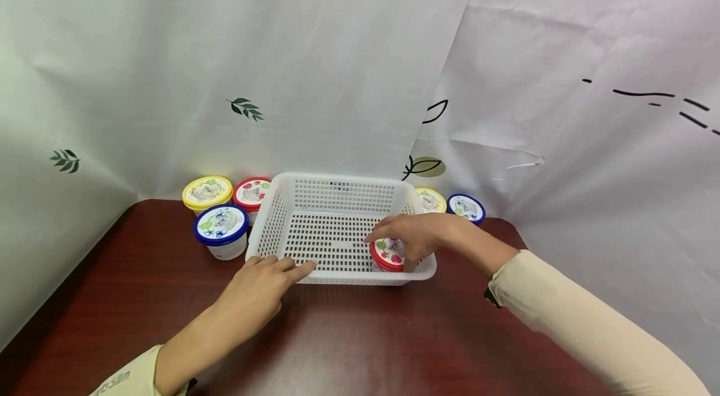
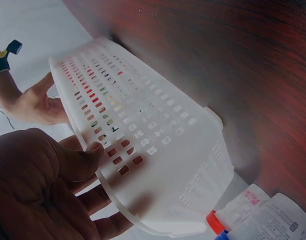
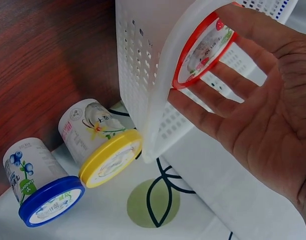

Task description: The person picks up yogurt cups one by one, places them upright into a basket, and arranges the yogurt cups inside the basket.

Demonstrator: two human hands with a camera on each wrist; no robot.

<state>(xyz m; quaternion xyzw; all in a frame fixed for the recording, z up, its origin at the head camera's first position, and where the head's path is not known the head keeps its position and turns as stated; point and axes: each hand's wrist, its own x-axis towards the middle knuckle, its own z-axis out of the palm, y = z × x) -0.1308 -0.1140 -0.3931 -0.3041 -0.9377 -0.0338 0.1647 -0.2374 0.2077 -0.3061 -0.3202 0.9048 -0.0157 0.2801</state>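
Note:
A white plastic basket with slotted walls stands on the table. My left hand grips its near left rim; in the left wrist view the thumb lies against the outer wall and the fingers reach over the rim. Inside the basket's near right corner is a yogurt tub with a red lid. My right hand reaches down over it, thumb and fingers spread round the lid's edge and holding it. The tub's lower part is hidden by the basket wall.
Left of the basket stand a yellow-lidded tub, a red-lidded tub and a blue-lidded tub. Behind my right arm are another yellow-lidded tub and blue-lidded tub. A white printed cloth hangs behind the dark red table.

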